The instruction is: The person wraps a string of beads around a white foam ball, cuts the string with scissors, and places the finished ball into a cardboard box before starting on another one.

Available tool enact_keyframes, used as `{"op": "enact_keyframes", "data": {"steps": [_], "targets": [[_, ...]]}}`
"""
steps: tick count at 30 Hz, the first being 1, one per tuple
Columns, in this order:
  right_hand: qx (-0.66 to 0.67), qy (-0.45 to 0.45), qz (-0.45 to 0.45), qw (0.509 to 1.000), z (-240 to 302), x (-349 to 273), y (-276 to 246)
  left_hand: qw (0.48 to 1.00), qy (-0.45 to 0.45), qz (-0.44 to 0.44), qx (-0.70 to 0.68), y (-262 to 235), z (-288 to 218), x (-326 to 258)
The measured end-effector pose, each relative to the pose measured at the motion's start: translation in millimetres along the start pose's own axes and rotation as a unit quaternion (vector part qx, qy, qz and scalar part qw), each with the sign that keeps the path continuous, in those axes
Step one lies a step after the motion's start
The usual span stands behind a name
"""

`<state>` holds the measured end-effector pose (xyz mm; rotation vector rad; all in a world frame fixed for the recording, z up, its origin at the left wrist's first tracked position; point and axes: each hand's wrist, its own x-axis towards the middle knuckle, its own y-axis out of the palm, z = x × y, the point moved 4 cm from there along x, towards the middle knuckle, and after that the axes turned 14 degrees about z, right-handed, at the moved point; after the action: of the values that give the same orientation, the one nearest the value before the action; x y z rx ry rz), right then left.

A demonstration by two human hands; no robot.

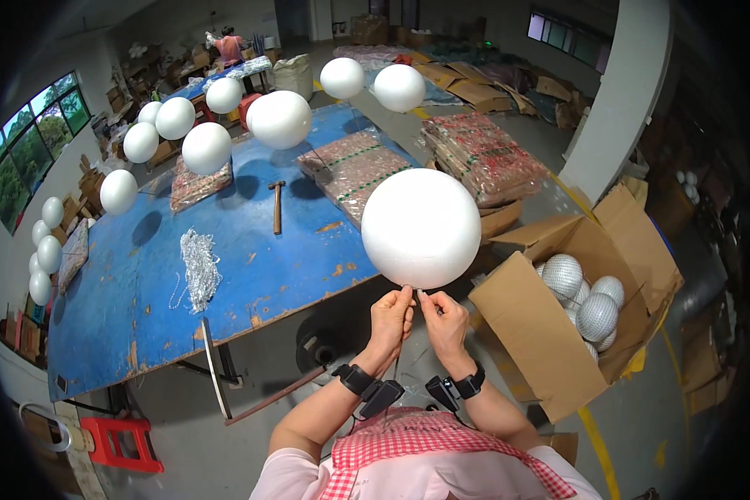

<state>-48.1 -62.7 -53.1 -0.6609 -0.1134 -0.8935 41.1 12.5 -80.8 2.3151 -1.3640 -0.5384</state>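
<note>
Just in front of me is a large smooth white foam ball (pixel 422 227). Both hands meet at its underside. My left hand (pixel 392 321) is closed in a pinch below the ball, and a thin stick (pixel 397 365) runs down past its palm. My right hand (pixel 443 327) is also closed, thumb and fingertips pressed together beside the left fingertips. Whatever lies between the right fingertips is too small to tell. Both wrists wear black straps with small dark boxes.
A worn blue table (pixel 250 275) holds a hammer (pixel 277 207), a bundle of silvery strands (pixel 198 271) and wrapped packs (pixel 358 171). More white balls (pixel 207 148) stand around it. At right, an open cardboard box (pixel 529 333) contains silvery balls (pixel 597 317). A red stool (pixel 123 444) stands lower left; a person (pixel 228 48) is far back.
</note>
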Motion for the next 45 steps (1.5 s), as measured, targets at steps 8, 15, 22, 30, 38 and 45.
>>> {"op": "enact_keyframes", "data": {"steps": [8,15,22,30,38,45], "targets": [[-0.002,0.008,-0.002,1.000,-0.9,-1.6,1.7,1.000,-0.009,0.016,-0.010,3.5,4.3,-1.2],[-0.005,0.022,-0.008,1.000,-4.2,-1.0,1.0,0.999,0.018,0.031,0.021,10.2,2.3,-5.1],[-0.012,0.069,0.017,0.997,-6.9,2.3,0.4,0.997,0.007,0.044,0.056,12.6,1.1,-5.3],[-0.011,0.047,-0.004,0.999,7.5,11.6,-7.8,0.955,0.166,0.042,0.242,19.6,-23.6,-5.0],[0.042,0.039,0.047,0.997,-12.7,6.3,2.2,0.997,-0.050,0.046,0.022,10.8,-16.5,-5.4],[-0.095,0.037,0.209,0.973,-25.4,-13.2,9.9,0.999,-0.049,-0.010,0.011,-10.0,3.1,-6.0]]}}
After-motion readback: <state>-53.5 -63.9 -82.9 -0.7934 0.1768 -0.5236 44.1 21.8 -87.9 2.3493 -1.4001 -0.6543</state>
